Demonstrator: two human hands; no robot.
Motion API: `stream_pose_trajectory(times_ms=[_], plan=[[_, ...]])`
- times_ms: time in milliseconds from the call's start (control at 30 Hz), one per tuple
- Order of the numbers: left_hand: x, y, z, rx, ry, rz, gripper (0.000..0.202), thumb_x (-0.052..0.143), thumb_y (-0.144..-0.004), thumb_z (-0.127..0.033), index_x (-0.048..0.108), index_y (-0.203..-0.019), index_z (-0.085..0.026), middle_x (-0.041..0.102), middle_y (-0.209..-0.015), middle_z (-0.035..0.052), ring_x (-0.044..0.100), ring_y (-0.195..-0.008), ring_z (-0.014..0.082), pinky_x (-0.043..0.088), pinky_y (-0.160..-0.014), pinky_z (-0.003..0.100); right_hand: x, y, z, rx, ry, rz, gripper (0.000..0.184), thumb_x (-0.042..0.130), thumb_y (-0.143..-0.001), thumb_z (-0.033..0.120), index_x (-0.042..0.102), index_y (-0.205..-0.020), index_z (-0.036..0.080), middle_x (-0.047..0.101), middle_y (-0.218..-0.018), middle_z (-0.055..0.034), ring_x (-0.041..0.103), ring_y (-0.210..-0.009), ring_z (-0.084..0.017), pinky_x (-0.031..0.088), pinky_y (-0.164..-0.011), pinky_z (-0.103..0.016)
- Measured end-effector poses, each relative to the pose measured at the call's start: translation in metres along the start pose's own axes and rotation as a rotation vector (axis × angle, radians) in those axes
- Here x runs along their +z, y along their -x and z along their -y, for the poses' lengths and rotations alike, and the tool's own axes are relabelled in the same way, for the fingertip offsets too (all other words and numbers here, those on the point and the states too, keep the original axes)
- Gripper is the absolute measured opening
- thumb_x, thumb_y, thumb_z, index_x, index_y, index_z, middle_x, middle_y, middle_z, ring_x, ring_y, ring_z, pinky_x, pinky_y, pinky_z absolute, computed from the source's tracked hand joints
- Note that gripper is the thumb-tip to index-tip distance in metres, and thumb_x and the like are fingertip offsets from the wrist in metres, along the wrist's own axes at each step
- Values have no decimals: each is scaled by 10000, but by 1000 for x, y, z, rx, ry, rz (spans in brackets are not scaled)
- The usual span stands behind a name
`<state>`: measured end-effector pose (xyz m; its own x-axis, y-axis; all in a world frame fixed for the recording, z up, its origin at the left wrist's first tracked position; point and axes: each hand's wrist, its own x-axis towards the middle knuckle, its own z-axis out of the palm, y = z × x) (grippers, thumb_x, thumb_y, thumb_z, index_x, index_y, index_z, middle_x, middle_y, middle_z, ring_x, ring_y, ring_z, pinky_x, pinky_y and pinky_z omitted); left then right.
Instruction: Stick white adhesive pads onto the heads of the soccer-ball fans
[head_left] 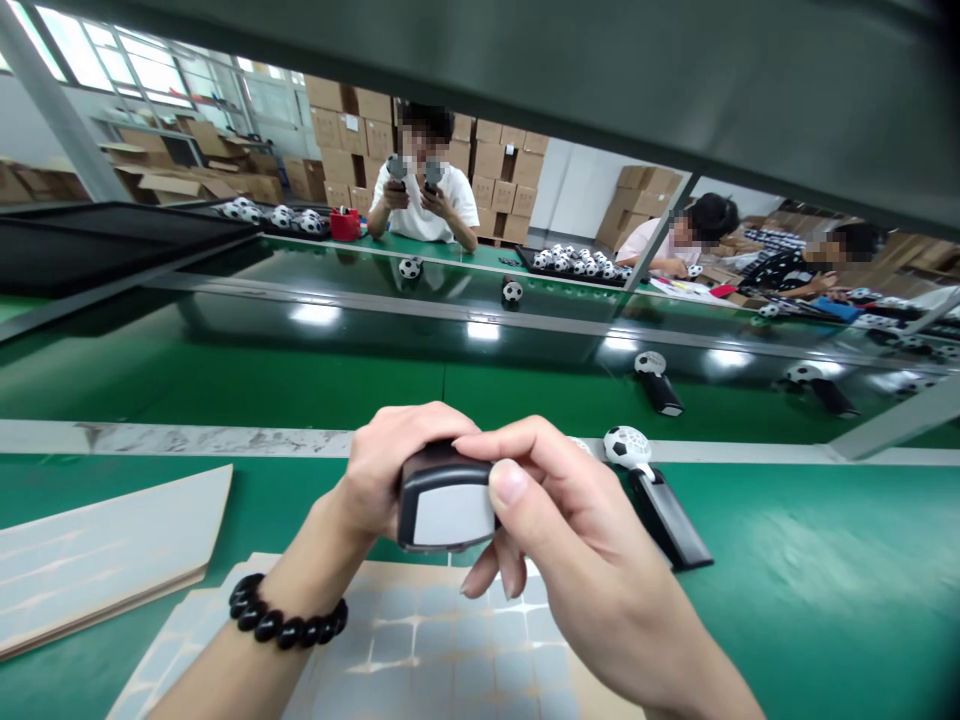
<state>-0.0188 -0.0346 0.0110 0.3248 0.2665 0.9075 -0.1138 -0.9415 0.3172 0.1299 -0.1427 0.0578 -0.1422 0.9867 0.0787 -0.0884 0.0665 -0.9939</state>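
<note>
Handle (446, 505) held between left hand (397, 470) and right hand (570, 560).

This is a factory assembly workshop: a long glossy green conveyor belt (300, 385) crosses the frame, seated workers (424, 195) line it at upper centre, brown cardboard cartons (495, 165) stand stacked behind them, and black handheld gadgets topped with white-and-black footballs (658, 385) lie along the belt.

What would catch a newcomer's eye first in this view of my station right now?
Front and centre, the left hand and right hand grip a black handle with a pale grey panel, above a sheet of grey square pads. Just right, a soccer-ball-topped device lies on the green belt. Straight ahead, across the line, a co-worker holds up two dark objects.
</note>
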Motion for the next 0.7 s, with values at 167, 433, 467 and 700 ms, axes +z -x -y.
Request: stream_pose_trajectory(times_ms=[167, 433, 467, 700], plan=[[-3, -1, 0, 17, 0, 23, 211, 629, -959, -363, 641, -1058, -177, 721, -819, 68, 707, -690, 190, 581, -611, 275, -2, -1, -9, -73, -11, 7, 257, 450, -1069, 388, 686, -1086, 287, 514, -582, 91, 629, -543, -76, 561, -569, -163], [-1, 0, 3, 34, -38, 23, 301, 669, -921, -443, 622, -1098, -204, 716, -816, 40, 682, -661, 164, 561, -601, 248, -3, -2, -9, -100, 40, -42, 275, 435, -1075, 406, 691, -1077, 304, 473, -624, 92, 641, -553, -67, 580, -591, -161], [-1, 1, 4, 34, -37, 24, 328, 676, -910, -464, 625, -1107, -207, 717, -815, 41, 681, -654, 169, 560, -594, 253, -2, -2, -8, -102, 39, -43, 277, 434, -1075, 411, 689, -1072, 304, 468, -630, 91, 643, -556, -70, 580, -591, -166], [0, 6, 13, -38, -28, 76, 488, 705, -849, -473, 612, -1276, -257, 762, -949, 35, 718, -693, 181, 589, -625, 245, 1, -3, -5, -287, 484, -61, 287, 749, -899, 379, 648, -1158, 312, 636, -830, 57, 588, -661, -119, 495, -605, -214]])
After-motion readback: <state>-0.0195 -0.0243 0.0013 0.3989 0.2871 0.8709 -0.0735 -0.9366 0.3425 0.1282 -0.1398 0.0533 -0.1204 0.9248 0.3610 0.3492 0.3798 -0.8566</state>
